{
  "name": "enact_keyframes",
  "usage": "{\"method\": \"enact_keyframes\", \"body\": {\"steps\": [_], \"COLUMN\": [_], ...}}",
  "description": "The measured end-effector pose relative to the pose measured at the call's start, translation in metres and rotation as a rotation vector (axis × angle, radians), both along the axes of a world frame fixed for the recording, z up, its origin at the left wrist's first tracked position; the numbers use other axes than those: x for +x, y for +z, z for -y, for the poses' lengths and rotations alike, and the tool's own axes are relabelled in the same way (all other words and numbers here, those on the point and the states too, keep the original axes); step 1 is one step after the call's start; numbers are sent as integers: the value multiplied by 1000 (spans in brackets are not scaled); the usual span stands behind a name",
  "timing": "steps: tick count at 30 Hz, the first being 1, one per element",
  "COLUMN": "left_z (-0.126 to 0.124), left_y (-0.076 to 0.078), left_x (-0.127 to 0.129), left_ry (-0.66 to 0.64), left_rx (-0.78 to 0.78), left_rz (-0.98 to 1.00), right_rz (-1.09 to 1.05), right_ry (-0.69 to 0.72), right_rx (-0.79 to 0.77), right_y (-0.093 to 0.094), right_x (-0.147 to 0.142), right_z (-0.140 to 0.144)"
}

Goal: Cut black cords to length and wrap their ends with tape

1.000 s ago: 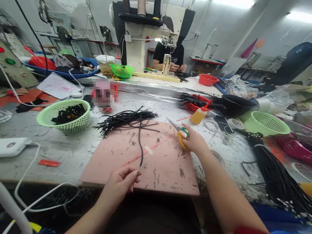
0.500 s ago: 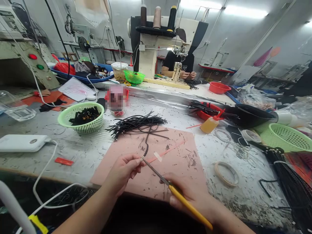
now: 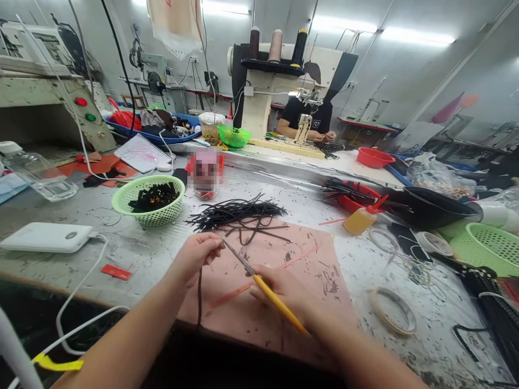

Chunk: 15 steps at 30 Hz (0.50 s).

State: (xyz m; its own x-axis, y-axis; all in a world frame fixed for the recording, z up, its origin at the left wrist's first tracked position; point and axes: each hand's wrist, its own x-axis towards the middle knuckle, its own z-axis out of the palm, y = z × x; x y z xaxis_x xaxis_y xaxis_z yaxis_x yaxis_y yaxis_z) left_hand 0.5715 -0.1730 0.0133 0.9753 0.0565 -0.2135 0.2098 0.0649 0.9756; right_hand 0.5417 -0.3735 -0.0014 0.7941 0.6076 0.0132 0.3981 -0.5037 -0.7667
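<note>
Black braided cord (image 3: pixel 199 292) hangs from our left hand (image 3: pixel 194 259): fingers pinched shut on its top end, rest of it dropping over the near edge of the pink mat (image 3: pixel 316 281). Our right hand (image 3: pixel 284 294) is closed round the yellow handle of the scissors (image 3: pixel 259 283), blades running up & left w/ the tips right at the pinched cord end. Whether the blades are parted or shut we can't tell, too thin at that spot.

Step in hand, as we judge it: trimming the cord tip, i.e. the snip itself or the line-up just before it. Next move calls for a steady left pinch, cord end poking out just past the fingertips, blades square across it and clear of our own fingers. Risk: the cut goes skew, or nips a fingertip, since tips & fingers sit so close.

Around us: a loose bundle of black cords (image 3: pixel 237 210) lies at the far edge of the mat, a pink strip (image 3: pixel 298 258) lies across the mat to the right. Green basket (image 3: pixel 148 199) w/ dark bits sits far-left of the mat, white power bank (image 3: pixel 46 236) further left. Yellow glue bottle (image 3: pixel 363 219) to the far right, tape ring (image 3: pixel 392 310) on the table right of the mat. Another person (image 3: pixel 306 116) works at a sewing machine (image 3: pixel 279 81) at the far side, hands apart from ours.
</note>
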Motion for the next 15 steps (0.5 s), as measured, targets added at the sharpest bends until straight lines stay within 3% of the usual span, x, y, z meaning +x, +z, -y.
{"method": "enact_keyframes", "body": {"steps": [4, 8, 12, 15], "left_z": [-28, -49, -50, -40], "left_y": [-8, -14, -12, -11], "left_x": [16, 9, -7, -16], "left_ry": [104, 151, 122, 61], "left_rx": [20, 46, 74, 134], "left_rz": [-52, -63, -51, -49], "right_rz": [55, 96, 200, 182], "right_ry": [36, 12, -129, -181], "right_rx": [-97, -194, -270, -178], "right_y": [-4, -6, -7, -4], "right_x": [30, 48, 61, 64], "right_z": [-31, -44, -44, -43]}}
